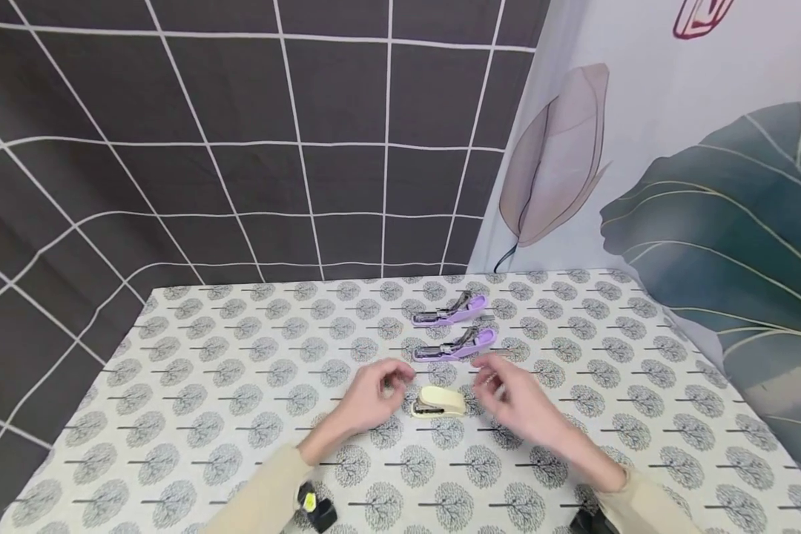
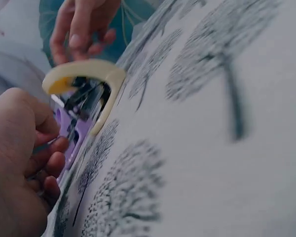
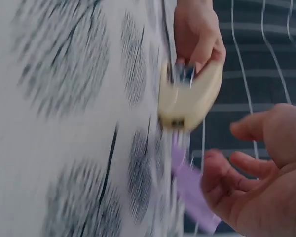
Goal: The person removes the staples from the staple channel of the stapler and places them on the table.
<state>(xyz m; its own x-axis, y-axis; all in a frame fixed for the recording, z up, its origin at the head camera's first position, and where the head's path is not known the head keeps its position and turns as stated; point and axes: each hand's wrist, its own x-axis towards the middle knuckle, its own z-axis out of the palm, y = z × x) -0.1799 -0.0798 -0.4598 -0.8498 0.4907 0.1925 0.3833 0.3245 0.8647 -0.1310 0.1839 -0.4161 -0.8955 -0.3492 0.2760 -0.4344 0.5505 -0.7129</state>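
A pale yellow stapler (image 1: 440,401) stands on the patterned cloth between the two hands. My left hand (image 1: 374,393) is just to its left, fingers loosely curled; I see nothing held in it. On the other side, my right hand (image 1: 515,397) hovers with relaxed, bent fingers, apart from the stapler. Beyond the hands lies a purple stapler (image 1: 455,347) with its top swung up, and farther back a second purple stapler (image 1: 451,310) lies the same way. The left wrist view shows the yellow stapler (image 2: 89,74) with its front end facing the left hand (image 2: 24,163).
A white cloth with tree prints (image 1: 240,371) covers the table. Behind it hangs a dark curtain with white grid lines (image 1: 340,178), and at the right a pale curtain with leaf shapes (image 1: 567,148). Black wrist devices (image 1: 318,509) sit by the sleeves.
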